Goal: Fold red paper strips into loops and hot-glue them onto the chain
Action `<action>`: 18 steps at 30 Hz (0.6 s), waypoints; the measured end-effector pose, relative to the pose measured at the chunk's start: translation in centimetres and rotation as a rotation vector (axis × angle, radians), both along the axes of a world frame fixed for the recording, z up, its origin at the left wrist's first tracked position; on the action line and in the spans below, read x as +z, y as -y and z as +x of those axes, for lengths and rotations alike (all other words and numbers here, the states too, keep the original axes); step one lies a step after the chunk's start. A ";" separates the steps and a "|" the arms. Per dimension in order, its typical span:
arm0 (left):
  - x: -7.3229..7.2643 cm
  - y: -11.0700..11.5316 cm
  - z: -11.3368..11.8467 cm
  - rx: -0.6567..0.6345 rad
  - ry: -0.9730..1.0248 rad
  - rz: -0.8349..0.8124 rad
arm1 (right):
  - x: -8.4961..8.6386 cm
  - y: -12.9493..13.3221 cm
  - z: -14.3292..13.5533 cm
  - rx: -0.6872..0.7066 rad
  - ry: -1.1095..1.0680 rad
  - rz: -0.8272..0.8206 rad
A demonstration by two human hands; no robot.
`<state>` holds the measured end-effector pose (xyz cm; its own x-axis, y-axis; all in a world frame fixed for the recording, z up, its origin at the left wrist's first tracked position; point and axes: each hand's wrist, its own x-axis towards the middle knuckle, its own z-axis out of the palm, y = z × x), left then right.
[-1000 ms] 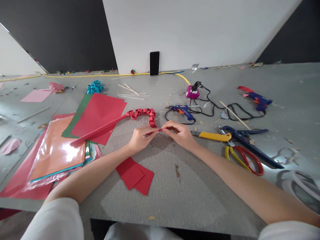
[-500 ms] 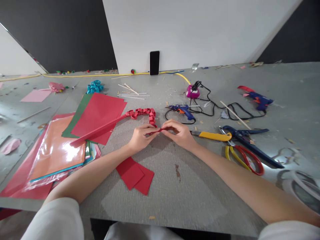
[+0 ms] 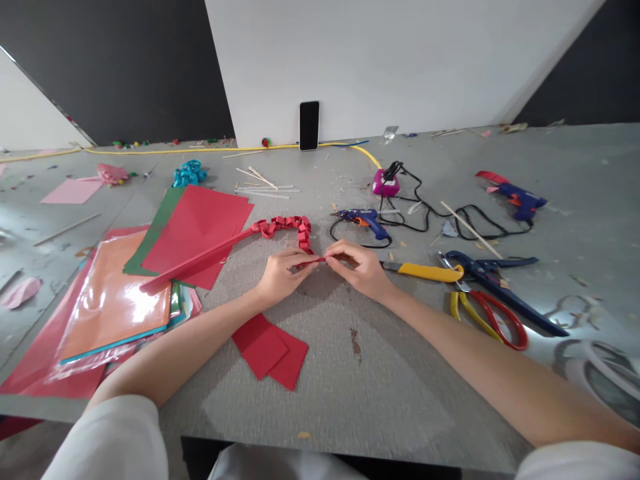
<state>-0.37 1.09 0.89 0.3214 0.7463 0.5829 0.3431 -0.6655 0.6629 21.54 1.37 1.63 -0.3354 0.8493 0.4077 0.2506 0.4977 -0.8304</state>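
Observation:
My left hand (image 3: 280,277) and my right hand (image 3: 363,269) meet over the middle of the table, each with thumb and fingers pinched on a folded red paper strip (image 3: 321,260). Only a short piece of it shows between the fingertips. Just beyond my left hand, a folded red paper chain (image 3: 285,223) curves away and runs into a long flat red strip (image 3: 200,259). Whether the chain joins the piece in my fingers is hidden. Two small red paper pieces (image 3: 267,350) overlap on the table below my left wrist.
Red paper sheets (image 3: 200,227) and a clear packet of coloured paper (image 3: 117,287) lie at left. Blue glue guns (image 3: 367,219) with black cords sit beyond and right. A yellow cutter (image 3: 425,271), blue pliers-like tool (image 3: 505,290) and scissors (image 3: 505,327) lie near my right forearm.
My right fingertips have shifted very slightly to the right, and a little more of the red strip shows between my hands. Everything else stays put.

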 end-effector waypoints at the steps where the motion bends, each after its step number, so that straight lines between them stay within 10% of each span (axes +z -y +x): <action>1: 0.0 0.0 0.0 0.001 0.001 0.003 | 0.0 0.0 0.0 0.009 0.004 0.007; 18: 0.1 0.0 0.0 0.036 -0.036 -0.006 | 0.0 0.1 -0.3 -0.004 0.130 0.213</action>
